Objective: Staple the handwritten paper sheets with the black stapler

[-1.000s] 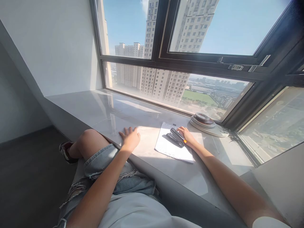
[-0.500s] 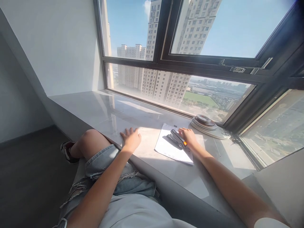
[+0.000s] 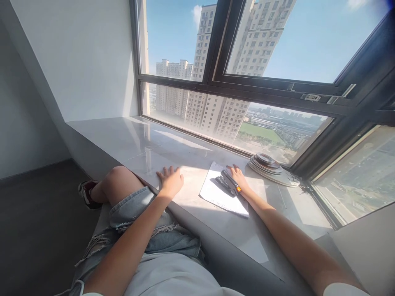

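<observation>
My left hand (image 3: 170, 181) lies flat on the pale windowsill (image 3: 188, 197), fingers spread and nothing in it. A black stapler (image 3: 228, 183) with an orange patch rests on white paper sheets (image 3: 216, 197). Just right of the stapler, my right hand (image 3: 239, 179) lies over the right side of the paper with its fingers apart. The stapler hides part of this hand, and nothing shows in its grasp.
A stack of round plates or discs (image 3: 266, 164) stands by the window at the right, beside a dark tangled item (image 3: 305, 188). The window frame (image 3: 247, 96) borders the sill's far side. My bent leg (image 3: 121, 185) is at the near left edge.
My right hand has shifted slightly left and its fingers are more spread. My left hand has stayed in place. The view has tilted slightly.
</observation>
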A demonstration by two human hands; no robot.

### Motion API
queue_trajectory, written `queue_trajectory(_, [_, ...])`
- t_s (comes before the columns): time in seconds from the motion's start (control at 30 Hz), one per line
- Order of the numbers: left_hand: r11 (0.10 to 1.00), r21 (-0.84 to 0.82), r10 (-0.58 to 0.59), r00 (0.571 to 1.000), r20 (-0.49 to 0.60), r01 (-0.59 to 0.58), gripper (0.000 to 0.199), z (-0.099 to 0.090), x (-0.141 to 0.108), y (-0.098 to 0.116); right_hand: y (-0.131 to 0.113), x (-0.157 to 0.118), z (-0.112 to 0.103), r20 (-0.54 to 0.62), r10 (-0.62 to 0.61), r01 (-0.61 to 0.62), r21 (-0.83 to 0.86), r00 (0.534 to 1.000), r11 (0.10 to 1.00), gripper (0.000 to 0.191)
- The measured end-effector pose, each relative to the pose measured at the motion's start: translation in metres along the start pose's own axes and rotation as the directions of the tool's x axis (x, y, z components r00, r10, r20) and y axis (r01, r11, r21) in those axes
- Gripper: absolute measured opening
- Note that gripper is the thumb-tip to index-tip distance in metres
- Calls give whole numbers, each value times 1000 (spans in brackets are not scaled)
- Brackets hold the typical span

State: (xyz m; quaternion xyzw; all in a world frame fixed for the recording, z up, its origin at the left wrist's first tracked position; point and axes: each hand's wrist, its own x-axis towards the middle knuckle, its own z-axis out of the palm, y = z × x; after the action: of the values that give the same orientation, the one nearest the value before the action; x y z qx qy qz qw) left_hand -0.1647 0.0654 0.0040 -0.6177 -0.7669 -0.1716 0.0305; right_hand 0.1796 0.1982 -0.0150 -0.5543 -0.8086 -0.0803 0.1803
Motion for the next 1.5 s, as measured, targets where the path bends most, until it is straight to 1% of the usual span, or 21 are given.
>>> queue_trajectory(0.1, [1000, -13, 2, 1000, -16, -2, 41, 1, -1, 0, 2, 9, 7, 105, 30, -27, -27, 994, 999, 55])
queue_trajectory(0.2, [999, -29, 13, 999, -41, -14, 40, 2, -2, -1, -1, 18, 9, 214, 26, -22, -19, 977, 1000, 56])
queue_trajectory(0.3, [1000, -23, 4, 999, -37, -5, 40, 3, -1, 0, -13, 27, 8, 276, 25, -21, -15, 961, 1000, 57])
queue_trajectory(0.37, [1000, -19, -11, 1000, -18, 11, 40, 4, 0, 1, -27, 36, 7, 317, 50, -48, -15, 947, 999, 62])
queue_trajectory(0.47, [999, -37, -29, 999, -42, 27, 40, 4, 1, 2, -56, 54, 9, 380, 69, -75, 1, 922, 997, 70])
queue_trajectory(0.57, [991, -76, -118, 987, -105, 111, 37, 2, 4, -1, -92, 80, 19, 407, 13, -33, 43, 913, 999, 71])
queue_trajectory(0.63, [973, -143, -199, 974, -106, 183, 35, 0, 8, -6, -119, 99, 28, 424, -11, -18, 64, 906, 998, 73])
queue_trajectory(0.7, [943, -238, -259, 962, -89, 232, 32, -2, 13, -11, -147, 116, 37, 433, -46, 9, 86, 900, 996, 72])
queue_trajectory(0.77, [909, -326, -305, 948, -94, 260, 30, -2, 17, -15, -174, 131, 44, 441, -94, 50, 110, 893, 993, 71])
queue_trajectory(0.83, [883, -382, -343, 931, -124, 274, 31, -2, 18, -18, -198, 141, 49, 447, -148, 96, 137, 882, 986, 70])
queue_trajectory(0.9, [875, -396, -357, 923, -140, 278, 33, -1, 18, -19, -215, 147, 52, 450, -185, 125, 160, 874, 979, 70])
queue_trajectory(0.97, [886, -379, -341, 930, -136, 269, 34, 0, 16, -20, -224, 149, 52, 448, -194, 128, 173, 873, 977, 72])
queue_trajectory(1.07, [899, -356, -313, 943, -117, 254, 34, -1, 14, -20, -224, 147, 51, 443, -182, 114, 177, 878, 978, 76])
queue_trajectory(1.23, [890, -384, -311, 944, -114, 247, 30, -4, 13, -21, -208, 127, 43, 451, -165, 104, 158, 877, 982, 76])
queue_trajectory(1.3, [875, -416, -318, 942, -111, 247, 31, -5, 13, -22, -197, 116, 37, 449, -140, 86, 139, 882, 987, 73])
queue_trajectory(1.37, [860, -445, -328, 939, -105, 251, 37, -6, 13, -22, -182, 103, 31, 445, -117, 69, 123, 888, 990, 69])
queue_trajectory(1.43, [852, -452, -337, 937, -88, 263, 39, -7, 13, -22, -164, 91, 26, 440, -105, 63, 109, 892, 992, 67])
queue_trajectory(1.5, [862, -431, -325, 943, -68, 266, 36, -6, 12, -21, -142, 79, 22, 437, -95, 64, 87, 895, 994, 68])
